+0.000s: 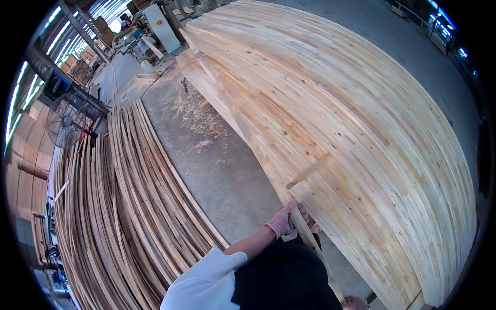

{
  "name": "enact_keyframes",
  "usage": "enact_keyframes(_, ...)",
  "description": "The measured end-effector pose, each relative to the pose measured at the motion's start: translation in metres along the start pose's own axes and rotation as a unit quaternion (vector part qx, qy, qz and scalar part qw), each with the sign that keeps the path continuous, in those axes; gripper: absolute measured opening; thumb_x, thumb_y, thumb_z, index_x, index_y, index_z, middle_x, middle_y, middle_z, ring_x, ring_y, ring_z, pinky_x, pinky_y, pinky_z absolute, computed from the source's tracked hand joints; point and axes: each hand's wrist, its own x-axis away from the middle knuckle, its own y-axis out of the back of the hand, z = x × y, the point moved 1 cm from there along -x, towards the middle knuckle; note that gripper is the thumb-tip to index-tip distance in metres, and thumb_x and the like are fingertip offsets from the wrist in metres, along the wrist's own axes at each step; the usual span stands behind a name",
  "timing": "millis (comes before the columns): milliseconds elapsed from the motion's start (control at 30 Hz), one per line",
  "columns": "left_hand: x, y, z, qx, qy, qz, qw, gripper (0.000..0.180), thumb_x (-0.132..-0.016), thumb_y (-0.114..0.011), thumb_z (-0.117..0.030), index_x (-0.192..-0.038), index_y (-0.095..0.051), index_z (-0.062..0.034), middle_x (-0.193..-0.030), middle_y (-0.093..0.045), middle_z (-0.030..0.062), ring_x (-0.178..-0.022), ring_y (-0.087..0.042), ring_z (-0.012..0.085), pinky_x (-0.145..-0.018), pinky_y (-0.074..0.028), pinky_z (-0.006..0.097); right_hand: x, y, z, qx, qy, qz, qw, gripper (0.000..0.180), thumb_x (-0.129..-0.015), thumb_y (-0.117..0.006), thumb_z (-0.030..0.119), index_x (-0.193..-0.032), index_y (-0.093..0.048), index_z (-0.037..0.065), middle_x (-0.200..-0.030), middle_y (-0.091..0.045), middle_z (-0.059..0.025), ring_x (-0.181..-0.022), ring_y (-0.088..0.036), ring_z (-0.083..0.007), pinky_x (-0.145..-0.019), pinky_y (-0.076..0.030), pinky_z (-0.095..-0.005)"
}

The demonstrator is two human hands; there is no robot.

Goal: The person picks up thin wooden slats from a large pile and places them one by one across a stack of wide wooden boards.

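A long, thin wooden strip (305, 231) runs from near my body far forward along the left edge of a broad stack of pale jointed wood boards (361, 155). My left hand (281, 222), in a light knitted glove with a reddish cuff, is closed around the strip near the stack's edge. At the bottom of the picture my right hand (356, 303) is at the strip's near end, its fingers curled against it and partly cut off by the frame. A short wooden piece (310, 170) lies crosswise on the boards, just ahead of my left hand.
Long brown wood strips (150, 206) lie in a pile on the left. Wood shavings (201, 121) are scattered over the grey floor (222, 186) between pile and stack. A standing fan (67, 120) is at the far left; a machine with a pale cabinet (161, 28) stands ahead.
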Motion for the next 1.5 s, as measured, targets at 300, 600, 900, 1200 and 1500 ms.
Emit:
enact_keyframes(300,0.048,0.028,-0.015,0.021,-0.015,0.097,0.995,0.034,-0.090,-0.057,-0.039,-0.096,-0.055,-0.0057,-0.086,-0.057,0.0071,-0.085,-0.057,0.0264,-0.089,-0.047,0.047,-0.045,-0.086,-0.074,0.070,0.025,-0.019,0.997,0.038,-0.080,-0.063,0.047,-0.102,-0.070,0.017,-0.097,-0.069,-0.0113,-0.093,-0.065,-0.0277,-0.081,-0.051,-0.0378)
enact_keyframes(600,0.056,0.034,-0.016,0.034,-0.055,0.146,0.987,0.035,-0.088,-0.059,-0.039,-0.100,-0.054,-0.0062,-0.092,-0.056,0.0074,-0.090,-0.056,0.0262,-0.092,-0.046,0.046,-0.083,-0.092,-0.107,0.095,0.083,-0.054,0.991,0.038,-0.086,-0.058,0.046,-0.098,-0.072,0.013,-0.089,-0.070,-0.0141,-0.086,-0.067,-0.0302,-0.076,-0.053,-0.0410)
enact_keyframes(900,0.017,0.065,0.014,-0.100,-0.054,0.011,0.993,0.031,-0.089,-0.062,-0.039,-0.102,-0.061,-0.0116,-0.099,-0.066,0.0053,-0.086,-0.063,0.0187,-0.078,-0.051,0.034,-0.095,-0.021,0.048,0.080,0.148,-0.113,0.979,0.046,-0.074,-0.065,0.052,-0.099,-0.068,0.013,-0.099,-0.067,-0.0134,-0.098,-0.063,-0.0306,-0.084,-0.050,-0.0397)
enact_keyframes(1200,0.045,0.038,0.142,0.279,0.265,0.171,0.907,0.037,-0.090,-0.062,-0.030,-0.117,-0.057,-0.0050,-0.113,-0.061,0.0117,-0.108,-0.058,0.0262,-0.091,-0.050,0.038,-0.027,0.052,0.170,0.084,0.493,-0.276,0.821,0.044,-0.076,-0.066,0.044,-0.108,-0.063,0.013,-0.102,-0.066,-0.0159,-0.090,-0.065,-0.0323,-0.076,-0.051,-0.0426)
enact_keyframes(1500,0.051,0.022,0.127,-0.054,-0.044,-0.022,0.997,0.039,-0.090,-0.061,-0.029,-0.117,-0.052,-0.0034,-0.114,-0.059,0.0137,-0.111,-0.057,0.0332,-0.102,-0.042,0.051,-0.151,0.005,-0.159,0.052,0.242,-0.248,0.937,0.055,-0.081,-0.050,0.056,-0.089,-0.070,0.006,-0.081,-0.067,-0.0173,-0.075,-0.065,-0.0340,-0.071,-0.048,-0.0444)
